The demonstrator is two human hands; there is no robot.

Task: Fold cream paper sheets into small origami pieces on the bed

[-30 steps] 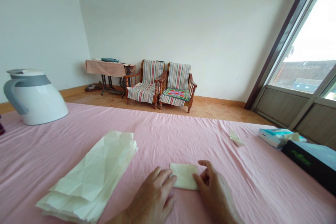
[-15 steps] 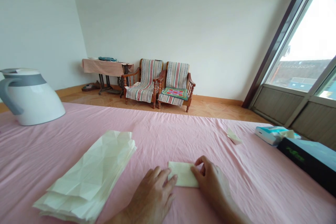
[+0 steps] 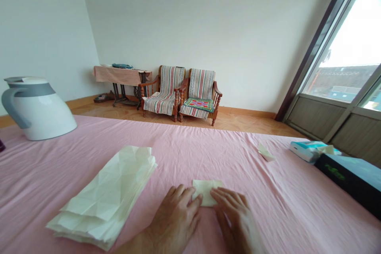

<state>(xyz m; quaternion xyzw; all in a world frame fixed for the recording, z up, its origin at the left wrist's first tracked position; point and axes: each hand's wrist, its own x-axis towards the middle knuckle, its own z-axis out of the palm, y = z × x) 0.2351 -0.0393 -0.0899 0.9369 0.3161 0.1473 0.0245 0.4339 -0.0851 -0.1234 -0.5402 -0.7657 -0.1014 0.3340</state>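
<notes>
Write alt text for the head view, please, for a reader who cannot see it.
Two bare hands, left hand and right hand, press a small folded paper flat on a pink tablecloth. A stack of creased paper sheets lies left; a white kettle stands far left.

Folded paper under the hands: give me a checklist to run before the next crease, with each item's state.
1. Left hand on the folded paper: ok, fingertips on its left edge.
2. Right hand on it: ok, fingers laid over its right part.
3. Paper flat on the pink cloth: ok on the visible part; the rest is covered.
4. Edges aligned: cannot tell, hidden under the hands.
5. Paper stack apart from the work: ok, lying to the left, untouched.
6. Black box out of the way: ok, at the right edge.
</notes>
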